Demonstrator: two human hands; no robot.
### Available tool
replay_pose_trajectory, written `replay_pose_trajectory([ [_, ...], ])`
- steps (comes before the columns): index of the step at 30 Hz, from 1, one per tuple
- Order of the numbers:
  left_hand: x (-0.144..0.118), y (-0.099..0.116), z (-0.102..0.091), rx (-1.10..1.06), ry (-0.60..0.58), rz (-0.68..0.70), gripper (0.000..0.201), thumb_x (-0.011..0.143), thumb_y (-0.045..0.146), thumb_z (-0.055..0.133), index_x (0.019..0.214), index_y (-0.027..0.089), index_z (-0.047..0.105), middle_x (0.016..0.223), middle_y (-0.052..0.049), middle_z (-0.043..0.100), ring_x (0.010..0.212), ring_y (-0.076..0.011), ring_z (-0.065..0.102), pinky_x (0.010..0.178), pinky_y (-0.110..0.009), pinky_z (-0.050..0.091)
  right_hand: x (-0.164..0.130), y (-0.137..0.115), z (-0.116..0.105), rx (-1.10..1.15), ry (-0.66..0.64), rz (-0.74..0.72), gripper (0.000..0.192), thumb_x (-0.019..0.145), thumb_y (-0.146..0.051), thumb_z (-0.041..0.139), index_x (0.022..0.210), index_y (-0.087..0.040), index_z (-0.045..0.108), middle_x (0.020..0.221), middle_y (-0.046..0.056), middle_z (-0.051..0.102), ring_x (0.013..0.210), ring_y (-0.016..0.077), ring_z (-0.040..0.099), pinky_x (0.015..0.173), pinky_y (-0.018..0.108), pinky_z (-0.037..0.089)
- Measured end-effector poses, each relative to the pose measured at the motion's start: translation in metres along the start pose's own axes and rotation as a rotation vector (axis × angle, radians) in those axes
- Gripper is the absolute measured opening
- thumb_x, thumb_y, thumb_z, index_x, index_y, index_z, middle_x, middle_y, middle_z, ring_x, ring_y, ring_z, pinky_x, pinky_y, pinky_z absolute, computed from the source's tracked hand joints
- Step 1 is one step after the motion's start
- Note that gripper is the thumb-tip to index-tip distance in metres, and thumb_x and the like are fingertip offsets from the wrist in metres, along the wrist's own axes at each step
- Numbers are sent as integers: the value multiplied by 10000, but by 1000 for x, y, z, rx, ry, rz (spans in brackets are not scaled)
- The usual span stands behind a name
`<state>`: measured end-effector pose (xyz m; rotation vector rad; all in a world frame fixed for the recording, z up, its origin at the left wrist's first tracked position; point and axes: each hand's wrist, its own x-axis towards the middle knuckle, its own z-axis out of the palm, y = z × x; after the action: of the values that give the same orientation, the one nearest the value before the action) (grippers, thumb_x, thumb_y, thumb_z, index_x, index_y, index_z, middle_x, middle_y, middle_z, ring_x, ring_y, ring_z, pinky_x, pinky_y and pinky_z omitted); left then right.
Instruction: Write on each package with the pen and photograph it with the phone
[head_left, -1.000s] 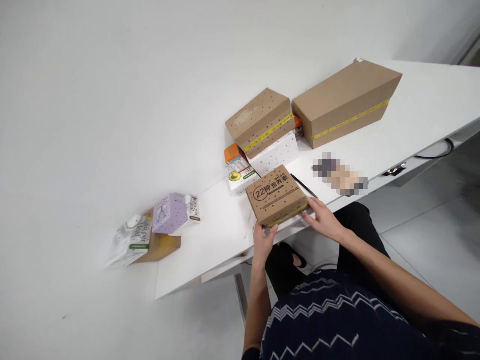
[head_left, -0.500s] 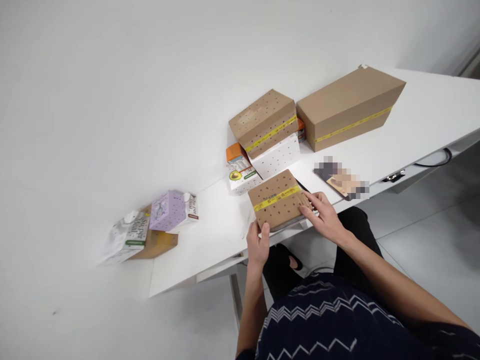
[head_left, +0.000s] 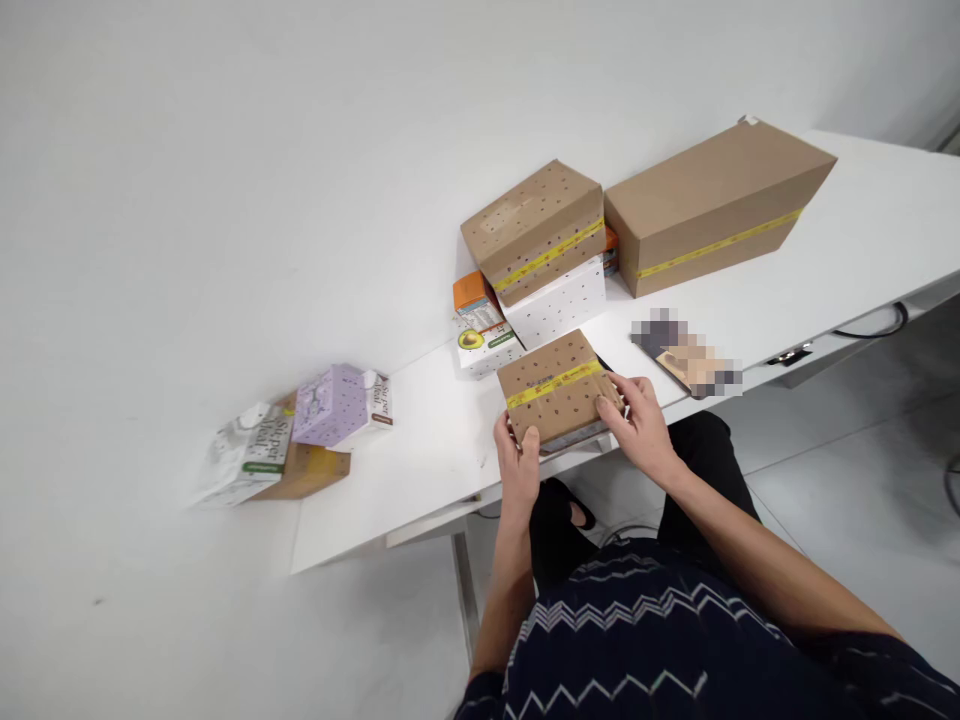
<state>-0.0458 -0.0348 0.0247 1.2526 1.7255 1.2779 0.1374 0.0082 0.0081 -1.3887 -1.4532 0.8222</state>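
A small brown cardboard box with dots and a yellow tape strip lies at the near edge of the white table. My left hand grips its near left corner, thumb on top. My right hand holds its right end, fingers spread over the top face. The box lies nearly flat with the taped face up. A black pen, mostly hidden, lies just behind the box.
Behind it stand a white dotted box with a brown taped box on top, a large brown box, and an avocado carton. A blurred flat item lies right. Purple and white cartons sit on cardboard at left.
The small box was turned over: a second ago its printed face showed, now the face with yellow tape is up. Both hands shifted their hold and stayed on it.
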Motion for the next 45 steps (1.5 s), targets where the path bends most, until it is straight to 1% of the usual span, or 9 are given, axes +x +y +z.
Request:
replay_pose_trajectory([
  [7, -12, -22, 1, 11, 38, 64, 719, 893, 552, 478, 1450, 204, 187, 1304, -159, 453, 1162, -234, 520, 948, -382, 448, -5, 10, -3, 39, -34, -39, 561, 899, -551, 440, 1301, -173, 544, 1003, 102, 519, 950, 240, 532, 760, 375, 481],
  [11, -21, -41, -4, 87, -14, 94, 916, 811, 506, 626, 1488, 235, 72, 1444, -169, 333, 1266, -258, 446, 1021, -419, 395, 6, 29, -13, 93, 35, -32, 472, 939, -509, 372, 1212, -191, 590, 1013, 98, 589, 908, 218, 581, 747, 348, 490],
  [15, -21, -50, -5, 146, -25, 57, 908, 747, 403, 719, 1468, 254, 187, 1469, -143, 338, 1302, -253, 422, 1060, -422, 369, 37, 45, -18, -292, -26, 1, 398, 901, -414, 485, 1138, -129, 632, 1013, 128, 594, 779, 212, 601, 743, 351, 478],
  [18, -16, -58, -4, 128, -33, 57, 792, 718, 384, 745, 1387, 224, 354, 1361, -137, 473, 1225, -253, 504, 1015, -419, 420, 62, 48, -11, -630, -180, 25, 376, 883, -339, 522, 1142, -86, 624, 1102, 196, 572, 888, 272, 615, 766, 360, 457],
  [21, -11, -65, -4, 97, -62, 45, 649, 728, 394, 734, 1280, 185, 462, 1182, -120, 594, 1110, -245, 583, 955, -415, 467, 80, 47, -2, -718, -311, 64, 259, 872, -266, 514, 1002, -88, 649, 1074, 218, 592, 948, 300, 611, 753, 350, 442],
  [26, -4, -71, -4, 79, -112, 49, 509, 759, 411, 702, 1167, 172, 514, 1087, -108, 635, 975, -219, 621, 870, -389, 498, 78, 52, -8, -526, -242, 140, 156, 852, -209, 459, 925, -137, 576, 877, 146, 655, 796, 229, 610, 688, 319, 434],
  [32, 0, -62, 4, -4, -93, 87, 532, 770, 426, 690, 1206, 179, 509, 1131, -116, 631, 1067, -232, 602, 940, -392, 470, 34, 41, -15, 391, -122, 380, 183, 761, -383, 550, 783, -208, 500, 496, -70, 454, 429, 96, 378, 448, 231, 313],
  [40, -11, 11, -7, 19, -86, 123, 458, 901, 495, 504, 1240, 189, 542, 1249, -112, 606, 1144, -238, 569, 959, -357, 458, 23, -5, -38, 401, -106, 300, 396, 797, -565, 558, 793, -172, 607, 510, -53, 417, 455, 85, 344, 447, 234, 269],
  [45, -10, 13, -9, 178, -87, 57, 479, 917, 552, 429, 1184, 189, 593, 1143, -111, 645, 1056, -246, 590, 900, -374, 465, 23, -2, -38, 308, -101, 266, 466, 783, -613, 550, 824, -157, 640, 567, -23, 478, 504, 105, 398, 475, 241, 319],
])
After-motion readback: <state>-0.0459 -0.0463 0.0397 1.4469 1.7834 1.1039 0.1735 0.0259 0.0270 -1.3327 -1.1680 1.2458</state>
